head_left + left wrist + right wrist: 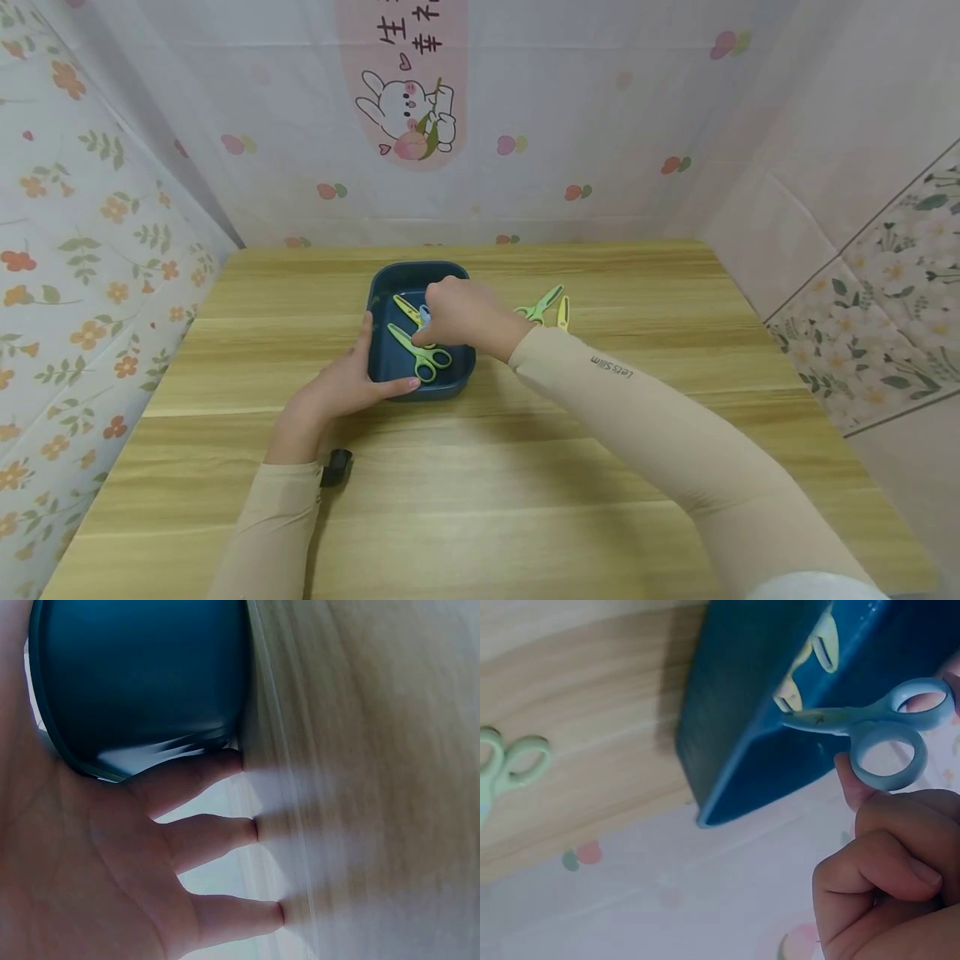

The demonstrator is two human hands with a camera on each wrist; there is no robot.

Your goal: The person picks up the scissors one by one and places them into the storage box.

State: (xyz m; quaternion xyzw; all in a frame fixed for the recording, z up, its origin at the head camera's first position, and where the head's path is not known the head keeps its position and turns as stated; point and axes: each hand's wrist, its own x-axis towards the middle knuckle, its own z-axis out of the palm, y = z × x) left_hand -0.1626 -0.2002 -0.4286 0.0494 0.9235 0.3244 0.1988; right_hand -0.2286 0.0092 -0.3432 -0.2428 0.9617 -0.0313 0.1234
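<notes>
Hands are working together at a dark blue box (420, 273) that is sitting on a wood-grain surface (480, 500). Left hand (337, 382) is spreading its fingers nearly straight, the index finger lying along the left wall and the thumb extending over the near edge, steadying the box without curling round it; other fingertips are touching the surface beside it. Right hand (465, 317) is curling its fingers and pinching a pair of blue scissors (866, 729) by the handle loops, holding them within the outline of the box, blades pointing away from the fingers. Whether the blades are touching anything below, one cannot tell. Inside the box, green scissors (422, 353) are lying toward the near side, with yellow scissors (407, 309) just beyond, partly hidden by the right hand. To the right of the box, a second green pair (542, 306) and another yellow piece (563, 317) are resting on the surface, the forearm partly covering them. Beige sleeves (652, 425) are covering both arms, and a small black device (337, 468) is sitting at the left wrist. Behind, a printed curtain (570, 108) is showing a cartoon rabbit (393, 104).
</notes>
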